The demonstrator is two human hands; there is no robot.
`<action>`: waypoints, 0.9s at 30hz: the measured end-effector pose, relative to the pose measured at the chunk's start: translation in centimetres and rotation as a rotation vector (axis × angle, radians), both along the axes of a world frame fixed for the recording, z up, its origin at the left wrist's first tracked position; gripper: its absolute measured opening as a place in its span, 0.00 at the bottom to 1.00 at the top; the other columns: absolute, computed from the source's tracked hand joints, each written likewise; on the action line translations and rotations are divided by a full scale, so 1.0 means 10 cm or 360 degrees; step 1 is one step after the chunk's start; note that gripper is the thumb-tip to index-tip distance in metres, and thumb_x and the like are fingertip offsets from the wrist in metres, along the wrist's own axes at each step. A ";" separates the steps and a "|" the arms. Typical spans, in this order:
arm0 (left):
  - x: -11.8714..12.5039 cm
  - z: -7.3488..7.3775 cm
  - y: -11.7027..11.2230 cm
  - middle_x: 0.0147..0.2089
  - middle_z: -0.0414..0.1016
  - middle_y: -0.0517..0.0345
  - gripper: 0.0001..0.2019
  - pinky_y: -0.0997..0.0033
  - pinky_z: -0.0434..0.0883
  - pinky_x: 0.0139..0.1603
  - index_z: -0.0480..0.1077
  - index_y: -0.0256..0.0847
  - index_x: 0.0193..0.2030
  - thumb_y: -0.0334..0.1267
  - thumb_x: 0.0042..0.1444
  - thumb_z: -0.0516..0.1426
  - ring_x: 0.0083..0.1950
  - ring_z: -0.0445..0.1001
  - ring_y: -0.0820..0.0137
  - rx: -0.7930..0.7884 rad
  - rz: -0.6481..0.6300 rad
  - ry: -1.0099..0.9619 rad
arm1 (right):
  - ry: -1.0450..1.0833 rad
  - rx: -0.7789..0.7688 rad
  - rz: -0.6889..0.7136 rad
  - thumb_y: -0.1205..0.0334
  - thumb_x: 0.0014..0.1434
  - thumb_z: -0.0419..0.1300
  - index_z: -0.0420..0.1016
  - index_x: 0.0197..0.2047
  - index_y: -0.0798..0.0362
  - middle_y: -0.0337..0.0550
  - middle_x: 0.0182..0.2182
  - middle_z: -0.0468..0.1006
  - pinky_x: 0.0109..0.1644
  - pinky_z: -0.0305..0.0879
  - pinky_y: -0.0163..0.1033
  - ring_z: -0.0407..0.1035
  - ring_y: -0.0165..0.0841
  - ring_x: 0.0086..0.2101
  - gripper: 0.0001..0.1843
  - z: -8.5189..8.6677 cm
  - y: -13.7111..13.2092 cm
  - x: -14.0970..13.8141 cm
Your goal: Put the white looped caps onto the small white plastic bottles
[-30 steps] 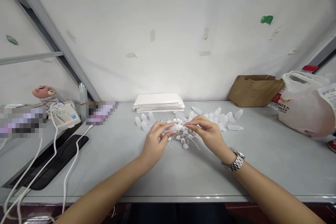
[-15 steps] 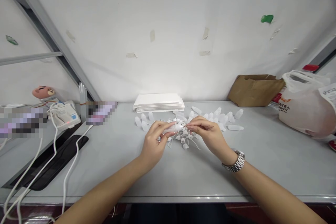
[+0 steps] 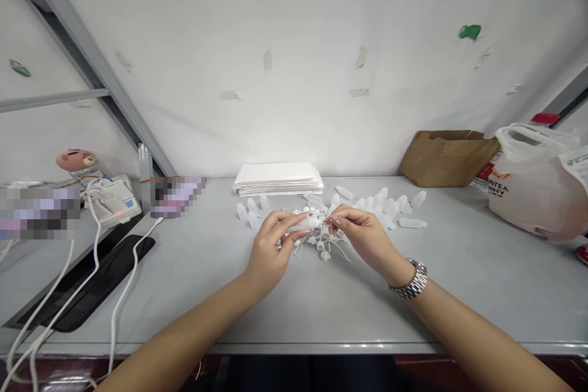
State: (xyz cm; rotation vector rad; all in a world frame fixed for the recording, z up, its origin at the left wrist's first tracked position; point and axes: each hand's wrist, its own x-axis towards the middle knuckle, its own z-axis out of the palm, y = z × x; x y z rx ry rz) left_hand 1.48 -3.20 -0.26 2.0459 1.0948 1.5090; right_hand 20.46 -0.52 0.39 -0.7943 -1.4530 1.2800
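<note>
My left hand is closed around a small translucent white plastic bottle, held on its side with the neck pointing right. At that neck, the thumb and fingers of my right hand are pinched together; whatever sits between them is too small to make out. Below the hands lies a heap of small white caps with thin white cords. More bottles of the same kind are scattered behind and to the right, and several others lie to the left.
A stack of white sheets or flat boxes rests against the wall. A brown paper bag and a white plastic bag stand at right. On the left are a power strip, white cables and a black phone-like slab.
My hands have barely moved. The right fingertips have shifted slightly at the bottle's neck, and the bottle stays in my left hand.
</note>
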 end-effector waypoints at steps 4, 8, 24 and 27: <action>-0.01 0.00 0.00 0.38 0.67 0.56 0.13 0.74 0.71 0.33 0.70 0.46 0.47 0.31 0.57 0.51 0.37 0.69 0.73 -0.0017 -0.0001 -0.0001 | -0.0033 0.0014 -0.0027 0.57 0.53 0.59 0.77 0.29 0.51 0.38 0.26 0.70 0.35 0.62 0.38 0.64 0.28 0.27 0.08 0.00 0.00 0.00; -0.01 -0.01 0.00 0.39 0.67 0.56 0.14 0.74 0.71 0.33 0.70 0.47 0.48 0.31 0.57 0.51 0.37 0.69 0.73 -0.0035 -0.0019 0.0001 | -0.0048 0.0032 -0.0018 0.58 0.54 0.59 0.76 0.29 0.51 0.38 0.25 0.70 0.35 0.62 0.37 0.64 0.28 0.27 0.08 0.01 -0.01 0.00; -0.01 0.00 0.01 0.38 0.67 0.56 0.13 0.75 0.70 0.32 0.70 0.46 0.47 0.31 0.56 0.51 0.38 0.69 0.73 -0.0003 0.0008 0.0029 | -0.0019 -0.0024 -0.0006 0.59 0.54 0.59 0.76 0.29 0.52 0.38 0.26 0.70 0.36 0.62 0.37 0.65 0.27 0.28 0.07 0.02 -0.02 0.00; -0.01 0.00 0.01 0.38 0.67 0.56 0.13 0.74 0.70 0.32 0.70 0.46 0.47 0.32 0.57 0.51 0.38 0.69 0.72 -0.0014 0.0015 0.0035 | -0.0050 -0.0012 -0.0021 0.58 0.53 0.59 0.76 0.29 0.52 0.38 0.26 0.70 0.36 0.62 0.37 0.64 0.28 0.28 0.08 0.02 -0.03 0.00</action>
